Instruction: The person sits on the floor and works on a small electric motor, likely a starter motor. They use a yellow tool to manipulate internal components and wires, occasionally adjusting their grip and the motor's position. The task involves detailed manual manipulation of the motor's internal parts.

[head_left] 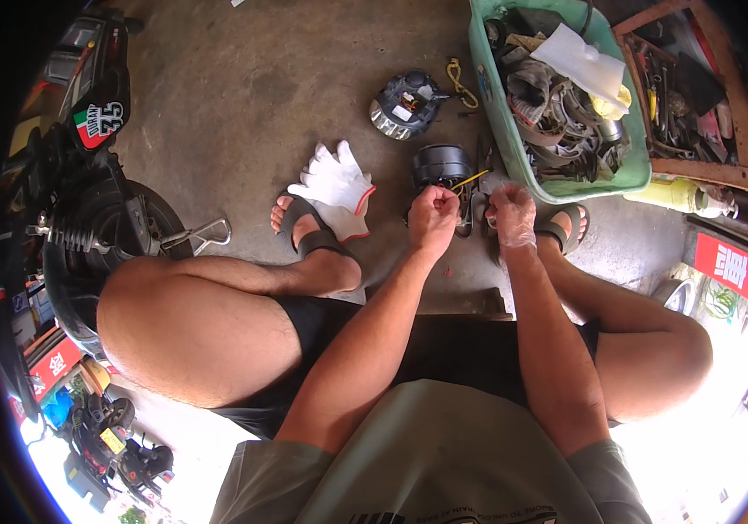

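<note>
My left hand (433,220) is bare, its fingers pinched together at the near edge of a black cylindrical part (443,164) on the floor. Whatever those fingers hold is too small to make out. A clear thin plastic glove covers my right hand (512,217), whose fingers are curled just right of the part; anything in them is hidden. Between the hands a thin yellow strip or wire (472,179) sticks up to the right. Behind lies a round black part with a ribbed silver rim (404,106), and a yellow cord (459,80) is beside it.
White work gloves (335,185) with red cuffs lie by my left foot. A green tub (498,109) of worn, curved parts stands at the right, beside a rusty rack (710,166) with tools. A motorcycle (99,205) stands on the left. I sit low, knees spread.
</note>
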